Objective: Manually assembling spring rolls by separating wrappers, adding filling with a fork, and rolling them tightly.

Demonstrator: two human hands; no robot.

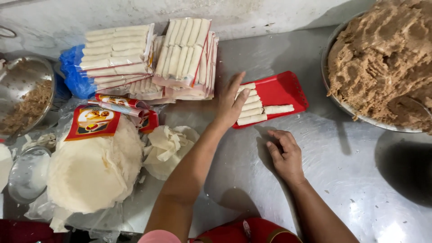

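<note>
My left hand point(230, 102) lies flat with its fingers spread on the left end of several pale rolled wraps point(253, 110) lined up on a red tray point(281, 89). One more roll point(279, 109) lies crosswise at the tray's front edge. My right hand point(284, 155) rests on the steel table point(315, 189) just in front of the tray, fingers loosely curled, holding nothing.
Stacked packs of finished rolls point(153, 58) sit at the back left. A pile of round thin wrappers point(92, 173) and torn wrapper scraps point(168, 146) lie at left. A large metal bowl of brown filling point(382, 58) stands at right, and a smaller bowl point(24, 94) at far left.
</note>
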